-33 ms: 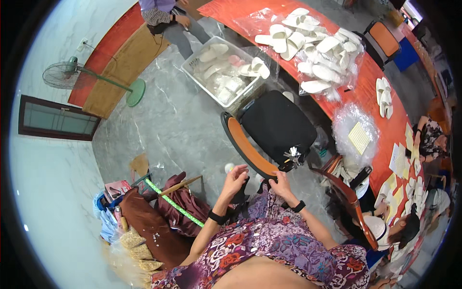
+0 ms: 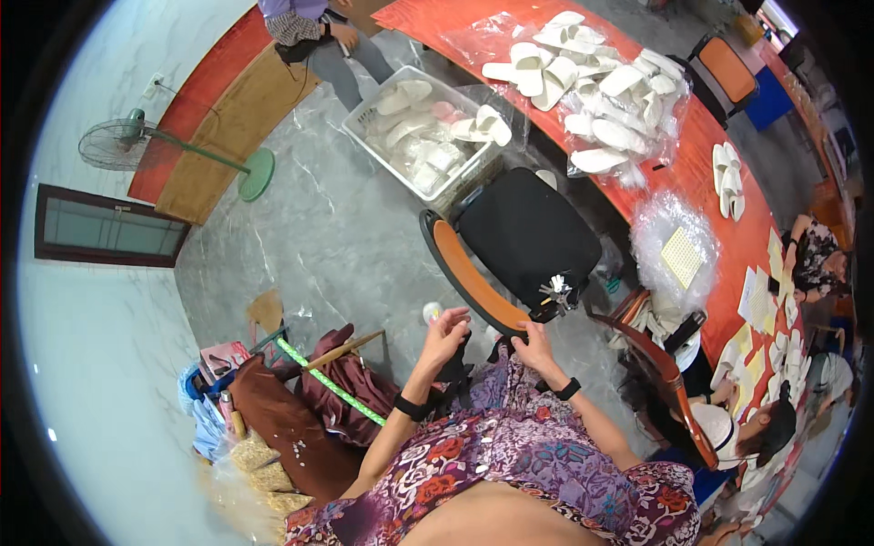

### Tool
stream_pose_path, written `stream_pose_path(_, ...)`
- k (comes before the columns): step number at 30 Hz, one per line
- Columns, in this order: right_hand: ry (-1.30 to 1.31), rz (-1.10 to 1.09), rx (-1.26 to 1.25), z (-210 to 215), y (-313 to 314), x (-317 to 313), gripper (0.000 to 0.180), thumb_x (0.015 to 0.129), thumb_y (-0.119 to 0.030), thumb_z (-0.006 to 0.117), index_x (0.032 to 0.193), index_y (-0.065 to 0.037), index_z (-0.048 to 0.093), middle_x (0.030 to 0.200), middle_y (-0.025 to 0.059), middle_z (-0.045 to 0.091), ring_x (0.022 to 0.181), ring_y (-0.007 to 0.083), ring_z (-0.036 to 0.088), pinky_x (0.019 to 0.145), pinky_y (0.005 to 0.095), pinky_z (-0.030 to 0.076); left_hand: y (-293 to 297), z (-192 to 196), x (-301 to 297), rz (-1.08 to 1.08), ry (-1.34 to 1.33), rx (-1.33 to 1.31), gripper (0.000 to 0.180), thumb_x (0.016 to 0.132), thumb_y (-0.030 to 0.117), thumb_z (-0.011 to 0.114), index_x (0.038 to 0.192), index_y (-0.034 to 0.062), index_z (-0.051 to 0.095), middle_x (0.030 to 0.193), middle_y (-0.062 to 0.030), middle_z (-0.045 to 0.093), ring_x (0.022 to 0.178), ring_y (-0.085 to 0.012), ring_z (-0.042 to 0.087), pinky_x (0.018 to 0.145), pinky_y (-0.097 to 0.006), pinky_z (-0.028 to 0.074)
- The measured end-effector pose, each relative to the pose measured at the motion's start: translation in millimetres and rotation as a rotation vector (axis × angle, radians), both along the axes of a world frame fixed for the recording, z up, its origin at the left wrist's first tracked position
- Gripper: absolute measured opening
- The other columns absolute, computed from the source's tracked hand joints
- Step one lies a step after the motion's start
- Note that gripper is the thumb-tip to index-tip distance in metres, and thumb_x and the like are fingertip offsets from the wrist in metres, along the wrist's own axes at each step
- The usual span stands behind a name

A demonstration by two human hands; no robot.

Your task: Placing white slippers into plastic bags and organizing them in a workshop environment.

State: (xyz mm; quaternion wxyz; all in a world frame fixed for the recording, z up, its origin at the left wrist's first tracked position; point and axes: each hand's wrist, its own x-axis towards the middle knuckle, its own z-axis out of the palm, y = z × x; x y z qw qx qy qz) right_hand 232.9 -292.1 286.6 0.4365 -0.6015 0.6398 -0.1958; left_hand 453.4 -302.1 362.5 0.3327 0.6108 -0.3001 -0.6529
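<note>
Backrest (image 2: 464, 278), orange-panelled with a black rim, belongs to the black-seated chair (image 2: 528, 237) positioned directly ahead of the hands. The chair stands on the marbled grey floor (image 2: 300, 237), between the white crate (image 2: 390, 167) and the red table (image 2: 736, 246). Right hand (image 2: 537, 348): partly open, fingers bent, fingertips overlapping the backrest's near end; whether it grips the rim cannot be determined. Left hand (image 2: 442, 338): partly open, fingers curled, left of that end; dark material lies below the fingers, and whether the hand holds it cannot be determined. Key bunch (image 2: 556, 290): at the seat's near-right edge. White slippers (image 2: 619, 135): heaped on the table. Compared with the earlier frame, hand posture is practically unchanged; the chair appears marginally farther right in view.
</note>
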Motion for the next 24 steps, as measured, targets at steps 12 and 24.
stream_pose_path(12, 0.120, -0.393, -0.054, 34.4, -52.5, 138.8, 0.035, 0.069, -0.012, 0.060, 0.101, -0.003, 0.050, 0.100, 0.0177, 0.048, 0.100, 0.0333, 0.043, 0.088, 0.0398, 0.033, -99.3, -16.1, 203.0, -0.159, -0.103, -0.002, 0.031, 0.085, 0.017, 0.048, 0.115, 0.0078, 0.047, 0.105, -0.0058, 0.056, 0.084, -0.0117, 0.053, 0.071, -0.026, 0.044)
stream_pose_path(24, 0.140, -0.421, 0.113, 17.6, -142.0, 225.7, 0.042, 0.072, -0.017, 0.059, 0.109, -0.004, 0.047, 0.108, 0.0177, 0.048, 0.104, 0.0324, 0.044, 0.089, 0.0377, 0.036, -246.5, -20.1, 284.4, -0.253, -0.094, -0.008, 0.031, 0.084, 0.014, 0.048, 0.115, 0.0080, 0.048, 0.107, -0.0089, 0.055, 0.084, -0.0145, 0.054, 0.071, -0.028, 0.044)
